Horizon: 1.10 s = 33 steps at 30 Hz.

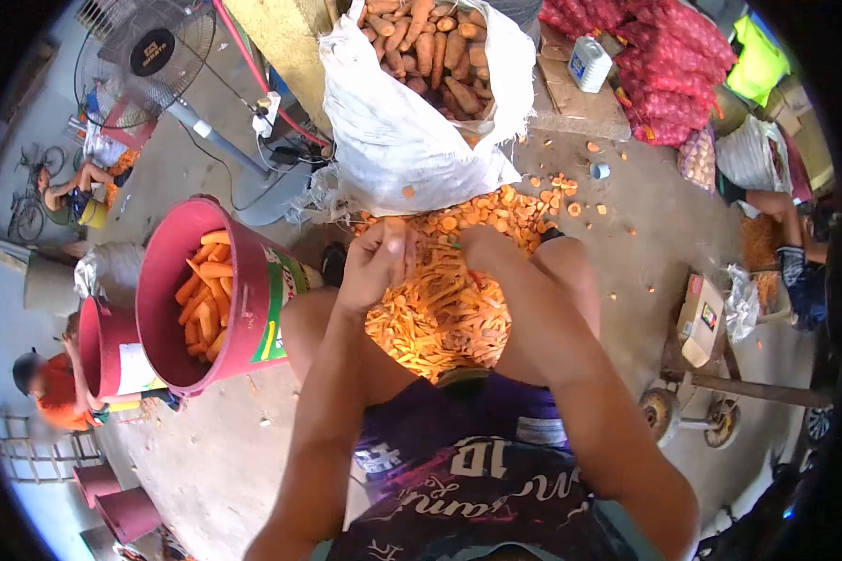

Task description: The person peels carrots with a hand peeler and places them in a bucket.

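My left hand is closed, its fingers bent over the peelings between my knees; a carrot end seems to show at its top. My right hand is raised beside it, blurred, with its fingers hidden; a small green bit shows at its edge. Below both hands lies a heap of orange carrot peelings. Cut carrot ends are scattered on the floor just beyond. Behind them stands a white sack full of unpeeled carrots. To the left, a tilted red bucket holds peeled carrots.
A fan stands at the upper left. Red net sacks and a white jug are at the upper right. A wheeled cart is on the right. People sit at both sides, one in an orange shirt.
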Available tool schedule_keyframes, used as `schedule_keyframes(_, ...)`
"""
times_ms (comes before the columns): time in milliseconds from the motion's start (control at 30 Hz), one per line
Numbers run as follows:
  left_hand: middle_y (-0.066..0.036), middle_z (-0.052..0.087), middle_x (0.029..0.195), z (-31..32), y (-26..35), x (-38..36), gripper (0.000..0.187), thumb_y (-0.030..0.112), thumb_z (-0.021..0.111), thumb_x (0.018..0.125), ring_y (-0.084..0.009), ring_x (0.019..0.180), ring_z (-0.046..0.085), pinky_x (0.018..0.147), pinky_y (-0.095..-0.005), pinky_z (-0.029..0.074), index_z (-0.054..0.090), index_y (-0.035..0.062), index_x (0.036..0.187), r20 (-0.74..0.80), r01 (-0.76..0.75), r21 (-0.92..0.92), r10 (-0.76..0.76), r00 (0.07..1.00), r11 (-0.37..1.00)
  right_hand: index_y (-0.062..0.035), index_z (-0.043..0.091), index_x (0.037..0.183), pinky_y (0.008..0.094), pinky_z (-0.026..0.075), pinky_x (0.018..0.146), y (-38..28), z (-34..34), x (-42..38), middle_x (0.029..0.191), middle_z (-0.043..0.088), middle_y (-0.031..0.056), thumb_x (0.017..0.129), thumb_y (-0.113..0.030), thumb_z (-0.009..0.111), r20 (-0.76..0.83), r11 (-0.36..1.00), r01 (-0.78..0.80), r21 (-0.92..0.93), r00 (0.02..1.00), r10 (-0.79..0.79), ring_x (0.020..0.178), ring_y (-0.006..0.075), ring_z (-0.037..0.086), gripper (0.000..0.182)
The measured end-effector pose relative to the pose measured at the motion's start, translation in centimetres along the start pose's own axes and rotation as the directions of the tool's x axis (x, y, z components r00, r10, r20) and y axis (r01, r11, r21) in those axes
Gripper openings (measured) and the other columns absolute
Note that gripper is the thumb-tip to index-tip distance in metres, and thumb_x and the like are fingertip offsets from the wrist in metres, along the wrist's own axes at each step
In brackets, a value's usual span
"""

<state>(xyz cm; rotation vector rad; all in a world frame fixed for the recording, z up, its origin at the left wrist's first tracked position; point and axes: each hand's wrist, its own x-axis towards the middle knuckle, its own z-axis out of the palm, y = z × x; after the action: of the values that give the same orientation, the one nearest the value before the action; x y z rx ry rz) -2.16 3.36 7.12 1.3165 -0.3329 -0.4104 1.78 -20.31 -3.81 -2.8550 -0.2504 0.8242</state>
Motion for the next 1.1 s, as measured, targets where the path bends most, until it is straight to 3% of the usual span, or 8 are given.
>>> schedule_keyframes(67,-0.001,0.06,0.075,-1.1,-1.2,1.5,0.044,0.046,0.058,0.11,-0.0095,0.067,0.056,0.061,-0.028,0.046,0.067,0.0035,0.115,-0.043,-0.183,-0.082,0.179,0.983,0.98,-0.0069,0.078,0.112,0.0469,0.059,0.087,-0.5,-1.4,-2.2,0.114,0.078,0.0165,0.084,-0.013,0.077,0.09,0.996,0.026,0.082,0.995,-0.033,0.103,0.0352,0.074,0.029)
schedule_keyframes(167,0.003,0.054,0.081,-3.2,-2.3,2.5,0.042,0.039,0.047,0.115,-0.0099,0.069,0.053,0.064,-0.0293,0.047,0.059,0.0129,0.146,-0.384,0.204,-0.362,-0.345,0.856,0.909,-0.0109,0.074,0.117,0.043,0.055,0.094,-1.3,-5.6,-4.7,0.115,0.075,0.0161,0.086,-0.021,0.08,-0.096,0.804,0.298,0.515,0.952,-0.292,0.108,0.0341,0.072,0.033)
schedule_keyframes(267,0.001,0.061,0.097,-7.7,-7.8,2.8,0.045,0.036,0.046,0.115,-0.0111,0.074,0.058,0.066,-0.0293,0.049,0.053,0.016,0.154,-0.132,0.245,-0.412,-0.323,0.937,0.878,-0.0165,0.07,0.121,0.0407,0.053,0.097,-1.7,-7.2,-6.9,0.114,0.074,0.0119,0.083,-0.028,0.087,-0.287,0.702,0.323,0.635,0.942,-0.173,0.107,0.0288,0.07,0.043)
schedule_keyframes(300,-0.001,0.066,0.108,-4.9,-7.6,3.8,0.046,0.034,0.044,0.115,-0.0123,0.08,0.062,0.066,-0.0273,0.051,0.049,0.016,0.157,-0.367,0.174,-0.404,-0.333,0.868,0.898,-0.0143,0.068,0.121,0.0392,0.052,0.098,-1.7,-7.4,-7.0,0.113,0.073,0.0089,0.079,-0.028,0.091,-0.283,0.668,0.305,0.679,0.948,-0.145,0.107,0.0251,0.068,0.05)
schedule_keyframes(400,0.004,0.064,0.091,1.1,-2.9,3.9,0.039,0.035,0.046,0.114,-0.0073,0.059,0.054,0.047,-0.0259,0.04,0.056,0.0163,0.147,-0.364,0.223,-0.504,-0.44,0.821,0.834,-0.0107,0.068,0.121,0.0373,0.052,0.097,-1.7,-6.6,-6.1,0.112,0.073,0.0084,0.078,-0.027,0.093,-0.411,0.598,0.42,0.682,0.897,-0.16,0.106,0.024,0.068,0.053)
schedule_keyframes(700,-0.005,0.07,0.117,1.1,-5.7,4.3,0.046,0.034,0.044,0.115,-0.0122,0.088,0.068,0.069,-0.0275,0.058,0.048,0.0085,0.153,-0.203,0.279,-0.451,-0.402,0.893,0.848,-0.0055,0.065,0.12,0.0356,0.052,0.099,0.8,-5.5,-2.5,0.111,0.073,0.0077,0.075,-0.025,0.095,-0.42,0.585,0.451,0.674,0.886,-0.198,0.104,0.0214,0.068,0.057)
schedule_keyframes(900,-0.005,0.069,0.112,0.2,-4.1,2.1,0.041,0.038,0.046,0.115,-0.015,0.086,0.067,0.069,-0.03,0.058,0.057,0.0089,0.142,-0.004,0.439,-0.378,-0.475,0.88,0.816,-0.009,0.064,0.124,0.041,0.054,0.088,4.5,-7.8,-1.2,0.11,0.074,0.0143,0.078,-0.032,0.092,-0.436,0.721,0.171,0.671,0.878,0.197,0.104,0.0282,0.071,0.058)
schedule_keyframes(1100,-0.007,0.07,0.099,-1.9,-7.3,3.7,0.04,0.043,0.045,0.114,-0.0184,0.069,0.065,0.057,-0.0312,0.055,0.061,0.0094,0.13,-0.265,0.376,-0.429,-0.512,0.817,0.822,-0.0093,0.064,0.125,0.041,0.053,0.098,-0.9,-6.2,-3.9,0.116,0.074,0.0122,0.078,-0.035,0.093,-0.391,0.673,0.381,0.634,0.909,-0.146,0.111,0.0276,0.07,0.061)
